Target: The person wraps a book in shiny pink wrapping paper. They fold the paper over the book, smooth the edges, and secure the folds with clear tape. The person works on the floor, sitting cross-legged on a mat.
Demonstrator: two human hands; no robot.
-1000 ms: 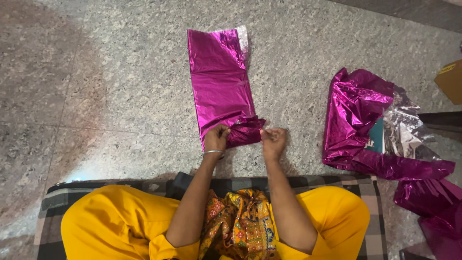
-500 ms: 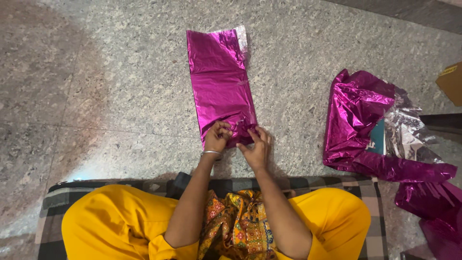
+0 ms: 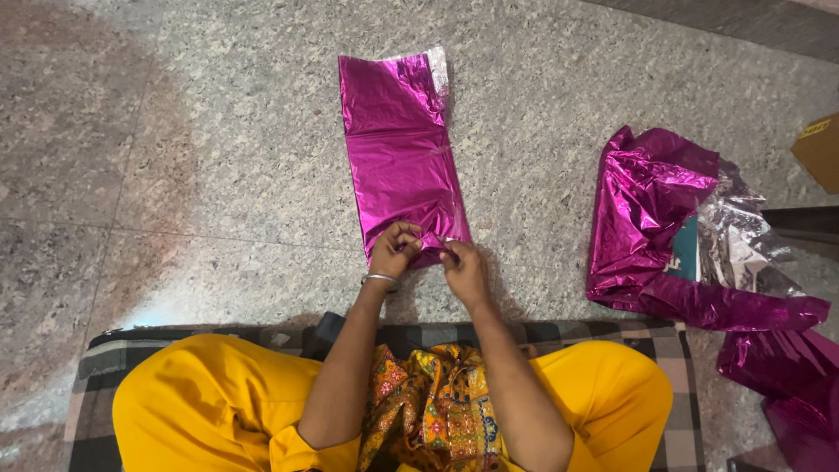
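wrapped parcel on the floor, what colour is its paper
Shiny magenta foil on the wrapped parcel, clearest in the head view.

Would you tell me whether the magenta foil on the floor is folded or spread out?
Folded: the magenta foil lies as a narrow strip with a crease across it, silver underside at its far corner.

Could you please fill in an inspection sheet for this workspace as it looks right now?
Surface: speckled stone floor, tiled.
Job's things: magenta foil-wrapped package lying flat on the floor.
Clutter: crumpled magenta foil heap at the right; cardboard box corner at the edge.
Grippers: left hand and right hand both pinch the package's near end.
Cables: nothing seen.
Surroundings: checked mat under the seated person.
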